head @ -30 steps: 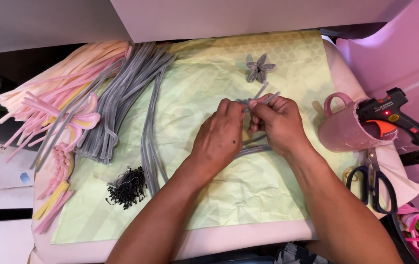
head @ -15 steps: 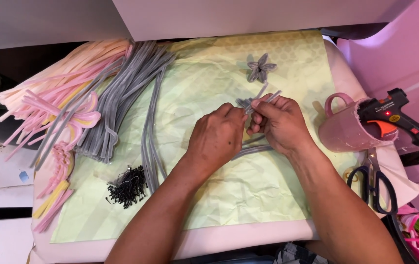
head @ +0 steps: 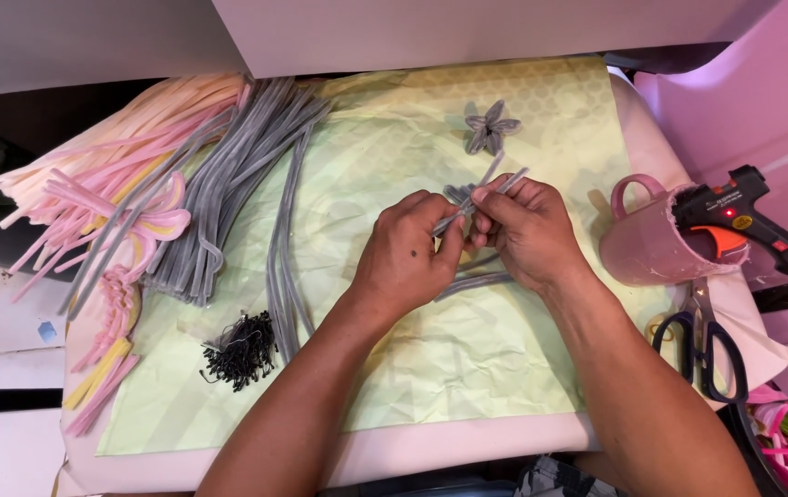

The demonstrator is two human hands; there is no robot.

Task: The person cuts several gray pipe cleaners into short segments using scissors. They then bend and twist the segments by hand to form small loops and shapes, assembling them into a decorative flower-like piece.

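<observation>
- Pale yellow-green crinkled paper is spread over a small pinkish table, and the hands are held above its middle.
- Grey pipe cleaner stems are pinched between the fingertips of both hands, their free ends slanting up and away from the fingers.
- The left hand is closed on the lower part of the stems, thumb pressed against the forefinger.
- The right hand is clamped on the same stems just beside the left fingertips, so the two hands touch.
- A few loose grey stems are seen on the paper under the fingers.
- A finished grey flower lies beyond the fingertips, apart from them.
- A bundle of grey stems and a heap of pink and cream stems are laid well out from the left fingers.
- A small pile of black bits rests nearer, beside the left forearm.
- A pink mug with a black glue gun propped in it stands out from the right fingers; black scissors lie near it.
</observation>
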